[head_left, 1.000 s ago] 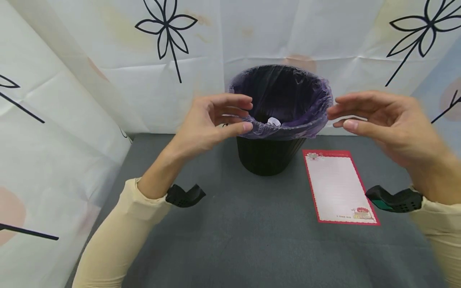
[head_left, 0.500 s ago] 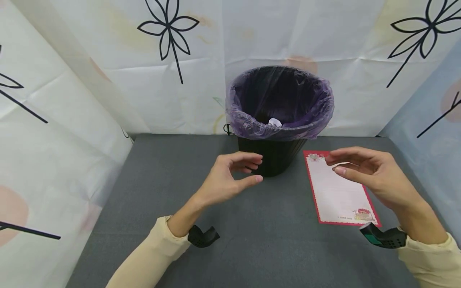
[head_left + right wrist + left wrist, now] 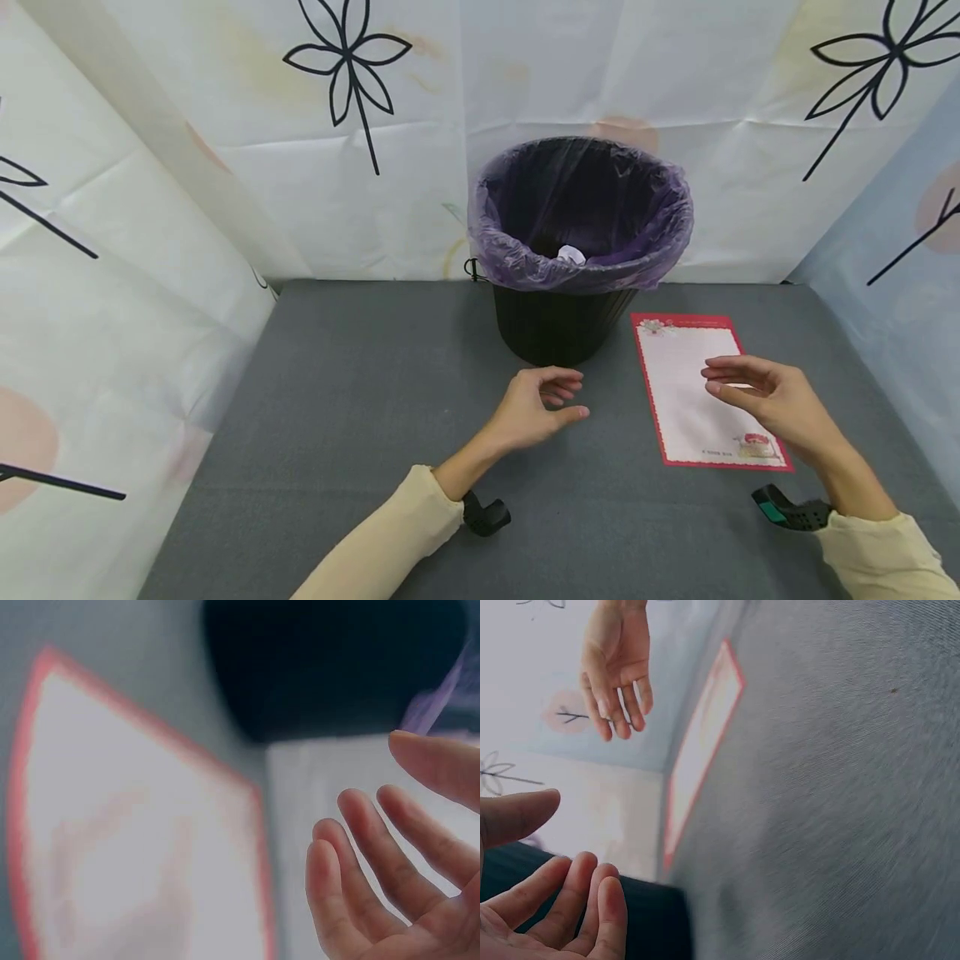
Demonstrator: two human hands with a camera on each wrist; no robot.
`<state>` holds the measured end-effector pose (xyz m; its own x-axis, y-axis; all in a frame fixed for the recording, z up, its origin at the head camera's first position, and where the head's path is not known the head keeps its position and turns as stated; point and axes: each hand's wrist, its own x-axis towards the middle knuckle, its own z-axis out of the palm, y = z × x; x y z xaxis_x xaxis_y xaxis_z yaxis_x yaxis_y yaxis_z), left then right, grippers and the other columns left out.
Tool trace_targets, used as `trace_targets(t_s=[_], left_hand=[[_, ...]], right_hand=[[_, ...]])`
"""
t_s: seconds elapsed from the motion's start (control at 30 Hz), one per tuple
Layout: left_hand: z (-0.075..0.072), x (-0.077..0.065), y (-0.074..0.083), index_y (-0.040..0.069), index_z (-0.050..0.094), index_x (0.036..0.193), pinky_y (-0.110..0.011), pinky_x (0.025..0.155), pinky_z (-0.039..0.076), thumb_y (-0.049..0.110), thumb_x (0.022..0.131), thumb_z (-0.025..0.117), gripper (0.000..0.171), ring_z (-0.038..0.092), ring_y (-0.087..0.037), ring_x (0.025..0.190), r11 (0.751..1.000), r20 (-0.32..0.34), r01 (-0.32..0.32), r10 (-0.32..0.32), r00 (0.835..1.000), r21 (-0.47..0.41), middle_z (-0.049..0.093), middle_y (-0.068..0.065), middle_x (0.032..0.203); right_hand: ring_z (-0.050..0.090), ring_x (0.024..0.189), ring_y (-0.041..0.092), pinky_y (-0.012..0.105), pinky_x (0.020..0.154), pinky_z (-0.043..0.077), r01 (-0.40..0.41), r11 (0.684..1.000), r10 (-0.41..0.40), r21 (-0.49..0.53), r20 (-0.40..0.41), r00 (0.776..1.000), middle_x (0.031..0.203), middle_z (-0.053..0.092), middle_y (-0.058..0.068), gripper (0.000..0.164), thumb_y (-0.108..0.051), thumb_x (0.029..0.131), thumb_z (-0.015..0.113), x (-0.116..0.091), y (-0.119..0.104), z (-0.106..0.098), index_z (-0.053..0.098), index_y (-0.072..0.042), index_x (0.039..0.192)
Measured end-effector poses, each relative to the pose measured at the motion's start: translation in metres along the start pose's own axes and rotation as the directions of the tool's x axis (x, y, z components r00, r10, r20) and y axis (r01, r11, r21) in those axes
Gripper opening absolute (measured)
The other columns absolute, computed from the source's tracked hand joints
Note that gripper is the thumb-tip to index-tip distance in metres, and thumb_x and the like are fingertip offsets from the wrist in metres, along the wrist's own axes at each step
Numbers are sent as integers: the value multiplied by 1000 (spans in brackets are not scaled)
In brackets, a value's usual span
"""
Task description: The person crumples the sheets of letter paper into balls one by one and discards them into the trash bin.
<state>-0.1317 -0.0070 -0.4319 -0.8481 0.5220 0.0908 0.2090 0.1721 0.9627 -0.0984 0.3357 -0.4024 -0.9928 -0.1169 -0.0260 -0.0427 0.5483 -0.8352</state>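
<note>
My left hand (image 3: 528, 412) hovers over the grey table in front of the bin, fingers loosely bent and holding nothing. To its right, my right hand (image 3: 776, 400) hangs above the right side of a sheet of writing paper (image 3: 693, 392) with a red border and a small printed picture in one corner. Its fingers are relaxed too, with nothing between them; the right wrist view shows the fingers (image 3: 360, 814) spread apart from the paper. A black trash bin (image 3: 558, 321) stands at the back, lined with a purple plastic bag (image 3: 510, 262). Some crumpled white paper (image 3: 572, 254) shows inside it.
The grey table (image 3: 337, 400) runs back to a white curtain (image 3: 225, 167) printed with flowers, which also closes off the left side. A pale blue cloth (image 3: 900, 200) borders the right. A dark wristband with a device (image 3: 791, 508) sits on each wrist.
Both hands have drawn back from beside the bin's rim, down and toward me, the left also shifting right. The bin and the sheet have stayed in place.
</note>
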Motion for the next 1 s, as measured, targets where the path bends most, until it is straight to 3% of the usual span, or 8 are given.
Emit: trace_targets(t_s=[0.07,0.13,0.27,0.33,0.4,0.6,0.9,1.0], left_hand=[[9,3,-7,-3,65,128,-21,88,53,6,89,79,42,67,-31,107,1000,1,22,-22,1000,16,69,-19,120],[18,6,-12,-4,64,129,-20,88,53,7,89,79,44,67,-27,106,999,4,37,-37,999,36,69,-19,121],[34,13,-19,-4,63,131,-18,87,52,9,89,80,47,67,-19,104,996,14,62,-63,998,67,70,-16,121],[40,17,-20,-4,62,132,-18,86,52,10,88,80,49,66,-18,103,994,19,80,-82,996,69,69,-15,121],[47,20,-20,-4,61,133,-17,85,52,11,88,81,51,65,-15,102,992,22,106,-107,994,68,68,-14,122],[65,29,-19,-1,58,138,-19,86,51,14,87,83,59,63,-11,101,978,18,196,-198,980,67,66,-9,125],[88,44,-14,7,53,145,-24,89,50,19,83,86,72,60,-6,104,939,-76,335,-330,941,80,62,0,130],[93,49,-11,7,52,147,-24,90,51,19,82,86,75,61,-7,108,934,-93,352,-346,934,60,61,0,134]], right_hand=[[62,95,-10,11,76,49,-34,998,32,-60,-28,999,111,69,-15,43,-17,97,72,-1,14,-1,59,5,132],[60,94,-10,10,73,48,-65,991,59,-116,-55,997,115,71,-3,46,-19,97,72,-2,27,-2,58,6,133],[61,107,22,17,71,44,-161,961,137,-224,-122,983,126,61,27,55,-28,98,71,-4,49,-2,55,9,136],[54,113,40,26,74,43,-218,940,180,-261,-160,971,130,54,34,60,-31,97,70,-5,57,-2,52,10,138],[47,116,50,38,76,43,-259,921,207,-291,-197,958,132,49,37,64,-33,96,70,-5,65,-2,51,11,138],[41,118,55,66,86,41,-303,894,234,-329,-234,944,133,43,40,75,-36,94,74,-5,79,-7,45,15,139],[35,118,55,54,77,46,-341,885,288,-316,-202,936,137,34,42,93,-45,88,77,0,83,-7,36,17,144],[31,120,57,56,78,44,-340,886,282,-314,-219,934,136,32,42,94,-45,87,78,0,83,-4,36,16,145]])
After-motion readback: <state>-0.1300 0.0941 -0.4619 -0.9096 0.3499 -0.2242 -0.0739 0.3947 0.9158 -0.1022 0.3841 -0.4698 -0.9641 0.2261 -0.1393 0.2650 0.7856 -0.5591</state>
